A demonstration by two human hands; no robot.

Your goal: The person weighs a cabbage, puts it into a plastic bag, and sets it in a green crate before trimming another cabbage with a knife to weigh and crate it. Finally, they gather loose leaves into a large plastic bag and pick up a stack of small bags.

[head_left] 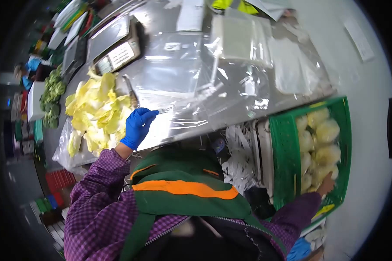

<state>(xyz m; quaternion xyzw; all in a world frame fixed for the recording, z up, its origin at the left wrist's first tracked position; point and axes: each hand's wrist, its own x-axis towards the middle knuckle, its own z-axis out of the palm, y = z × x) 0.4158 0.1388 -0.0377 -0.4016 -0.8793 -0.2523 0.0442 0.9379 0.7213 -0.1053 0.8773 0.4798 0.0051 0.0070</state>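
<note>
Yellow leaves [98, 113] heap the worktop [159, 21] beside the left hand [137, 128], its grip pinching a label [164, 111]; the right hand [326, 185], grip unreadable, reaches crated cabbages [322, 143].

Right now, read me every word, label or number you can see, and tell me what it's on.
Nothing can be read.
Small label at the gloved left hand: print too small.
Sticker on a clear bag: blurred.
Scale keypad and display: too small.

The left hand [137, 126] wears a blue glove [134, 132]. Purple checked sleeve [96, 182], green apron [178, 206] with orange band [185, 188]. Yellow leaves [98, 108], green crate [285, 152], pale yellow cabbages [324, 143].
</note>
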